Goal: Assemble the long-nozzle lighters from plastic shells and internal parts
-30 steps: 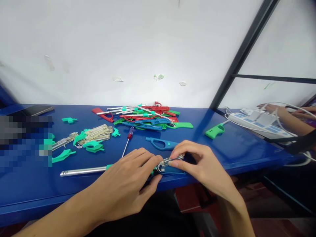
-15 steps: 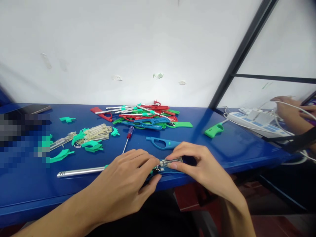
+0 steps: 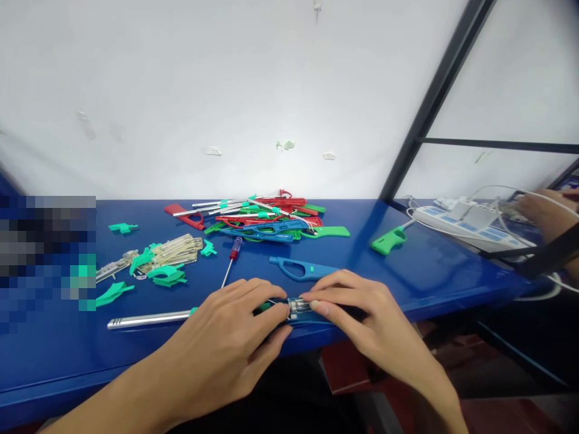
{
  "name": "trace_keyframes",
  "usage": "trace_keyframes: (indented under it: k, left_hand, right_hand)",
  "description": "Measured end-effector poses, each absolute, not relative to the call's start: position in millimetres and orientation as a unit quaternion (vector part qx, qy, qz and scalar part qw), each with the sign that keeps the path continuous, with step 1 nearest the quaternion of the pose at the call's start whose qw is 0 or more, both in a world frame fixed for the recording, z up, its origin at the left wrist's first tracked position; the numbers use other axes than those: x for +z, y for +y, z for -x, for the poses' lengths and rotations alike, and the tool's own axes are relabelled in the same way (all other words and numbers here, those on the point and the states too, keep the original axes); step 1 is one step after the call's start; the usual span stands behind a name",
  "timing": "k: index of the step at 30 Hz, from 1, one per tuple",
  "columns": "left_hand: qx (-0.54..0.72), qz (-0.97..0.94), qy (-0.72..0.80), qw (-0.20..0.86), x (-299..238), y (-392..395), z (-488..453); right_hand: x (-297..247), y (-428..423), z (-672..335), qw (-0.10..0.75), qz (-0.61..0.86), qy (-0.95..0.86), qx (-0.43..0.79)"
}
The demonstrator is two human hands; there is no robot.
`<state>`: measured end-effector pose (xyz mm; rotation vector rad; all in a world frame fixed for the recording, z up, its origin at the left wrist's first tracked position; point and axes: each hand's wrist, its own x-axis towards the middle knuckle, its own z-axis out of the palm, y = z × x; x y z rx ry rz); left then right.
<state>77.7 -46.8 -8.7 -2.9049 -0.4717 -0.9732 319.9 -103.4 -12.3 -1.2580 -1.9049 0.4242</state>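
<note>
Both hands work on a long gas lighter lying at the near edge of the blue table. My left hand presses its fingers on the lighter where the silver metal tube meets the blue handle shell. My right hand pinches the small clear and metal inner part sitting in that blue shell. A separate blue handle half lies just behind my fingers. A red-handled screwdriver rests a little to the left of it.
A heap of red, green and blue lighter parts lies at the back. Clear fuel tanks and teal triggers are at the left, a green handle at the right. Another person's hand is by a white power strip.
My right hand has pushed the clear inner part down flatter into the blue shell, and both hands have closed in on it. The other person's hand shifted by the power strip.
</note>
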Motion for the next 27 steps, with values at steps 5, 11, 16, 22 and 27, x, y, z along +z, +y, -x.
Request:
trace_keyframes:
  k: [5, 11, 16, 22, 27]
  left_hand:
    - [-0.332, 0.925, -0.179, 0.044, -9, -50, -70]
    - [-0.358, 0.900, -0.239, 0.064, -8, -51, -32]
    - [-0.324, 0.908, -0.266, 0.005, -11, -46, -15]
    - [-0.313, 0.890, -0.325, -0.066, -11, -46, -8]
    - [-0.326, 0.885, -0.312, -0.114, -2, -45, -11]
  right_hand:
    - [-16, -106, -322, 0.396, 0.504, -0.755, 0.141]
    - [-19, -112, -318, 0.333, 0.509, -0.784, 0.127]
    - [-24, -114, -317, 0.314, 0.521, -0.787, 0.102]
    - [-27, -112, -321, 0.363, 0.509, -0.773, 0.108]
    - [-29, -109, -322, 0.381, 0.505, -0.765, 0.124]
